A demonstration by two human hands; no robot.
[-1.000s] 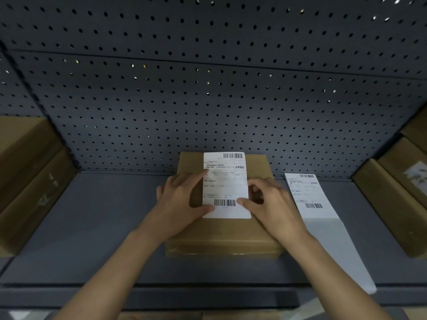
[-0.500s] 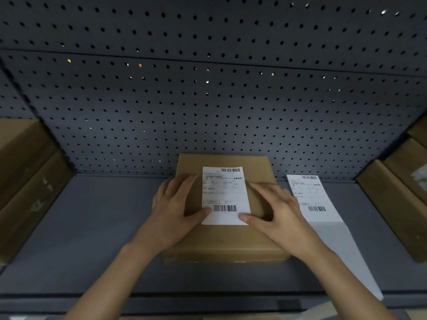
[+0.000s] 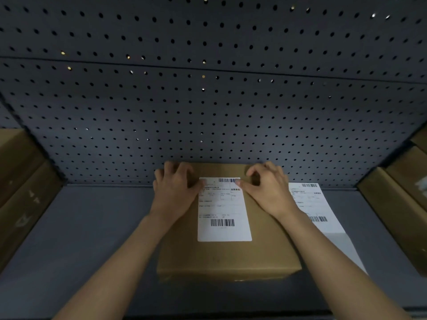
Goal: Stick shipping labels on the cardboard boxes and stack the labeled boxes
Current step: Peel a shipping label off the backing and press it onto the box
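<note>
Head view: left hand (image 3: 175, 192) and right hand (image 3: 268, 188), fingers spread, no grip, thumbs pressing top corners of label (image 3: 224, 211) on cardboard box (image 3: 228, 257); label sheet (image 3: 316, 209) beside.

Dim light is filling the shelf bay, and the corners are darkening.
Pegboard (image 3: 208, 107) lines are bending toward the edges; bright specks are shining through some holes; the label (image 3: 224, 211) print is blurring.

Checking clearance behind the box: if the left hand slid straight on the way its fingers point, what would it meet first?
Probably the pegboard wall just beyond the cardboard box; the left hand already reaches its far edge, though depth is unclear.
</note>
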